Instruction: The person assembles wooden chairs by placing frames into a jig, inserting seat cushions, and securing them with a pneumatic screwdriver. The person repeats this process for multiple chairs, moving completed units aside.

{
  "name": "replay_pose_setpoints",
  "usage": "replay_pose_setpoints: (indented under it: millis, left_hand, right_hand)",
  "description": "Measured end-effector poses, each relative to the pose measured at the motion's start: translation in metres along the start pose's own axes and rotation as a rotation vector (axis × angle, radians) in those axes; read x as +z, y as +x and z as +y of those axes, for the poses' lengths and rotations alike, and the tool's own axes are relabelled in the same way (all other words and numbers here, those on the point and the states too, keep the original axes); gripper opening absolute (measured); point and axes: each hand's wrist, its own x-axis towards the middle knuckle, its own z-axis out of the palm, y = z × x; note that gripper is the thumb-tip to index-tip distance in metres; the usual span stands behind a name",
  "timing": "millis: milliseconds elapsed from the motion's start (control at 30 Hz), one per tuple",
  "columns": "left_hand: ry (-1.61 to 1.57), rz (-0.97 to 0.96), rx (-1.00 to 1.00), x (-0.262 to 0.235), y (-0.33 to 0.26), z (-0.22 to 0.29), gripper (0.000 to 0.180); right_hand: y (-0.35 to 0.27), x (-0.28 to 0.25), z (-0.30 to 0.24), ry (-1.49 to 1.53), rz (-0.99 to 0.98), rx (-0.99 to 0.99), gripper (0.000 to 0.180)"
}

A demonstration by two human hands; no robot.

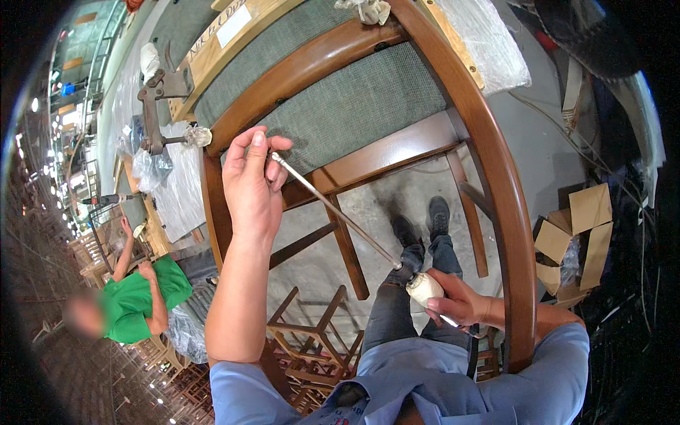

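Observation:
A brown wooden chair frame (506,212) with a grey-green upholstered panel (354,106) stands before me. My right hand (459,301) is wrapped round the pale, tape-covered body of a driver tool (423,287). From its dark chuck, a long metal shaft (340,211) slants up and left. My left hand (253,188) is raised near the chair's left rail, thumb and fingers closed together. The shaft's socket-like tip (276,157) is right beside these fingers. Whatever they pinch, if anything, is too small or hidden to make out.
A metal toggle clamp (152,106) with a wrapped pad presses the chair's left side; another wrapped pad (368,10) sits at the far rail. An open cardboard box (577,241) lies right. A person in green (145,297) works at left. Wooden frames (319,333) stand below.

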Motion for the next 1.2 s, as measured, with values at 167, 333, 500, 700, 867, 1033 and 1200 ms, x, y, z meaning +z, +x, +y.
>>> replay_pose_setpoints:
  millis: [167,333,500,700,867,1033,1200]
  left_hand:
    - [-0.016,-0.036,-0.022,0.000,-0.002,-0.003,0.018]
    - [0.033,-0.020,-0.037,0.004,-0.002,-0.002,0.020]
    - [0.038,-0.046,-0.030,0.003,-0.004,0.001,0.021]
    - [-0.025,-0.068,-0.030,0.000,-0.003,0.000,0.026]
    - [0.026,-0.029,-0.026,0.007,-0.004,-0.003,0.027]
    - [0.094,-0.047,-0.009,-0.001,-0.002,-0.011,0.023]
    - [0.135,-0.093,-0.035,0.006,-0.005,-0.012,0.019]
  right_hand:
    - [0.005,0.001,0.002,0.052,-0.003,-0.058,0.042]
    - [0.002,-0.001,-0.006,0.053,-0.016,-0.006,0.035]
    - [0.001,-0.009,-0.005,0.035,-0.027,0.011,0.037]
    - [-0.003,-0.019,-0.014,0.330,-0.126,0.139,0.048]
    - [-0.005,-0.018,-0.003,0.406,-0.132,0.004,0.056]
    - [-0.013,-0.019,0.034,0.725,0.047,-0.062,0.059]
    - [-0.016,-0.024,0.086,0.702,0.117,-0.188,0.061]
